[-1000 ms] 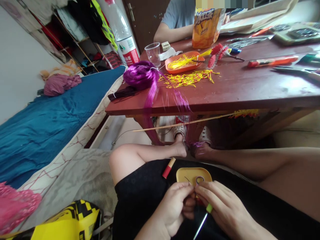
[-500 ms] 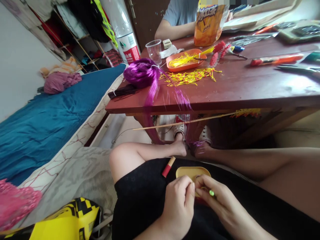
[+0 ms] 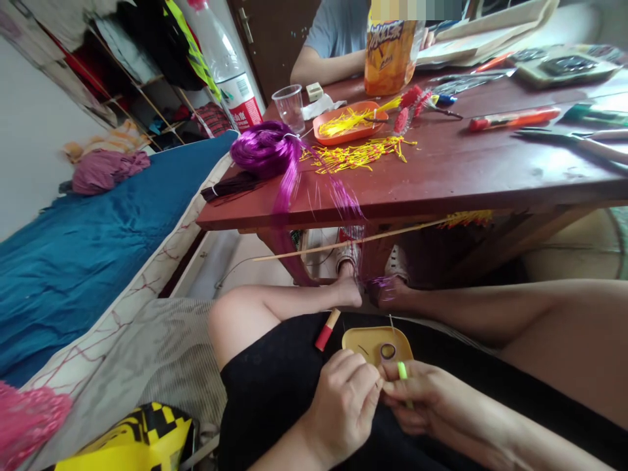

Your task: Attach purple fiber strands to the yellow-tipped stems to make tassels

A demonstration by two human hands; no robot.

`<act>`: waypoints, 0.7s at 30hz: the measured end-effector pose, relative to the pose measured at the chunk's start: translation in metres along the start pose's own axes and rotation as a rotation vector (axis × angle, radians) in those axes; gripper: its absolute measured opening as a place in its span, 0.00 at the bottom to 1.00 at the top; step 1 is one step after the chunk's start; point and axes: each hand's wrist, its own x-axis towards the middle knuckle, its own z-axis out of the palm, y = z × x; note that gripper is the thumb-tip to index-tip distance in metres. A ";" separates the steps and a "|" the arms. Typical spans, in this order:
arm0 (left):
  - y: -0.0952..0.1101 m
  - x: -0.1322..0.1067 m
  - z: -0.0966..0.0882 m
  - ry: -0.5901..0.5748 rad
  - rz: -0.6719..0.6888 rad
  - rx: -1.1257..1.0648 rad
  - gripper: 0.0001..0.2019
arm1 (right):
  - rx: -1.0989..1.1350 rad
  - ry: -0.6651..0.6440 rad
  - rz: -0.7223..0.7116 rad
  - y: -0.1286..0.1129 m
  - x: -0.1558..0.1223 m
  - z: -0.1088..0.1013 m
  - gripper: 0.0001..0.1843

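Note:
My hands meet fingertip to fingertip over my lap. My left hand (image 3: 343,392) is closed in a pinch; what its fingertips hold is too small to make out. Closed too, my right hand (image 3: 422,392) grips a slim tool with a bright green handle (image 3: 403,371), and its fingertips press against those of the left. Just beyond them a yellow tray (image 3: 354,338) rests on the black cloth over my lap. Inside it are a small ring-shaped roll (image 3: 388,352) and a short dark sliver. A red and tan tube (image 3: 327,331) lies left of the tray.
Ahead stands a red-brown table (image 3: 432,163) bearing a purple fibre bundle (image 3: 265,147), an orange dish (image 3: 338,139), yellow strands (image 3: 358,156), pliers (image 3: 564,134) and a tea bottle (image 3: 390,59). Another person's arm (image 3: 328,65) rests behind. A thin stick (image 3: 318,248) crosses below the table edge.
My right hand has turned, so the green handle now stands more upright and shows more. Both hands are slightly lower, uncovering the ring-shaped roll in the tray. The view has shifted a little.

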 end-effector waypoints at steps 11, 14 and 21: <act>0.013 0.008 -0.007 -0.173 -0.481 -0.264 0.12 | -0.305 0.126 -0.149 -0.006 -0.001 -0.001 0.10; 0.015 0.010 -0.011 -0.199 -0.503 -0.276 0.11 | -0.432 0.149 -0.155 -0.006 0.001 -0.001 0.10; 0.013 0.015 -0.006 -0.111 -0.881 -0.818 0.10 | -0.852 0.202 -0.410 -0.004 -0.001 0.000 0.08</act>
